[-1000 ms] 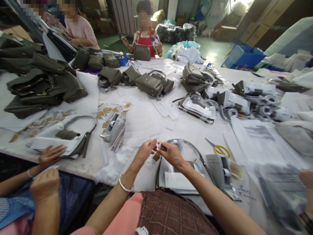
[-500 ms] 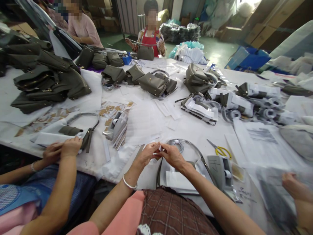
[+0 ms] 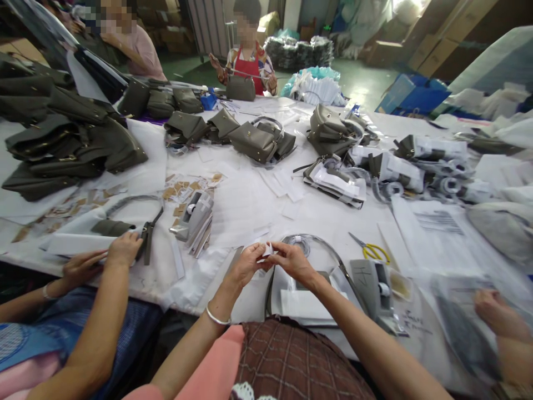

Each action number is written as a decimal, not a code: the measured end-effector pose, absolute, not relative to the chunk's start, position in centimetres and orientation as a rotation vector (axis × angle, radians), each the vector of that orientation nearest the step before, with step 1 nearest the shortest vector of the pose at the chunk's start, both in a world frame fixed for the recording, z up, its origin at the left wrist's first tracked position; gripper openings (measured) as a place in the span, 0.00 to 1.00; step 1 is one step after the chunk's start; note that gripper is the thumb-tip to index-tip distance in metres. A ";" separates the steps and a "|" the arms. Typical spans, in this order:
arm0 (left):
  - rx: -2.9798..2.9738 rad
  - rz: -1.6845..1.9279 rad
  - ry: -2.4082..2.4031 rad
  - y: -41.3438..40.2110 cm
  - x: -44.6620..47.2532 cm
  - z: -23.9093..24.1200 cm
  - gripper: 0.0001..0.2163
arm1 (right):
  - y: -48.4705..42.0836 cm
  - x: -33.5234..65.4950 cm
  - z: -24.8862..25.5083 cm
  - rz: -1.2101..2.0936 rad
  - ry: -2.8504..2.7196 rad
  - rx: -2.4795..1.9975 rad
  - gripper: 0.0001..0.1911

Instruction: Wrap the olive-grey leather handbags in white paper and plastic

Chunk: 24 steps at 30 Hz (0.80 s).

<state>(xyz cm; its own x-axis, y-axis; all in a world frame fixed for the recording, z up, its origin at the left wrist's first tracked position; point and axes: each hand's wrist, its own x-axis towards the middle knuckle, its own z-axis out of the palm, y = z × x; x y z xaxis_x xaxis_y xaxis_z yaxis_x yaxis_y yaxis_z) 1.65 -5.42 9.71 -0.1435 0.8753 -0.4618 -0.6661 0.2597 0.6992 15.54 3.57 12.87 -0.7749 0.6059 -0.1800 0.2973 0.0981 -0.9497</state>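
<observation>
Both of my hands meet above the near edge of the table, fingers pinched on a small white slip (image 3: 268,249) that looks like paper. My left hand (image 3: 249,263), a bangle on its wrist, grips it from the left. From the right, the fingertips of my right hand (image 3: 295,261) pinch it too. Just below lies a dark grey-green handbag (image 3: 270,297), partly covered by white paper (image 3: 306,304), its strap (image 3: 339,261) arched behind. My right forearm hides part of the bag.
Right of the bag are a grey tape dispenser (image 3: 372,286) and yellow-handled scissors (image 3: 370,249). Another tape dispenser (image 3: 195,214) sits left. Co-workers' hands (image 3: 122,250) are at a bag on the left; a co-worker's hand (image 3: 495,311) touches clear plastic at right. Handbags (image 3: 254,141) lie farther back.
The white slip shows more between my fingertips, and my left fingers have shifted slightly. The whole view has turned a little to the right.
</observation>
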 end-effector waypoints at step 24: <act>1.623 0.650 1.950 5.5 5.2 4.2 0.21 | 6.7 26.5 7.9 1.434 -1.088 -1.327 0.23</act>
<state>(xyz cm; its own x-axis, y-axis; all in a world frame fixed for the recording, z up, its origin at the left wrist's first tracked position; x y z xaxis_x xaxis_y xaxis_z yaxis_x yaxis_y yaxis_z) 5.18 5.54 4.23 -0.1499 0.9851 -0.0847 0.7371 0.1684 0.6544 26.54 6.75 7.92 -0.0477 0.9714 -0.2326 -0.0372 -0.2344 -0.9714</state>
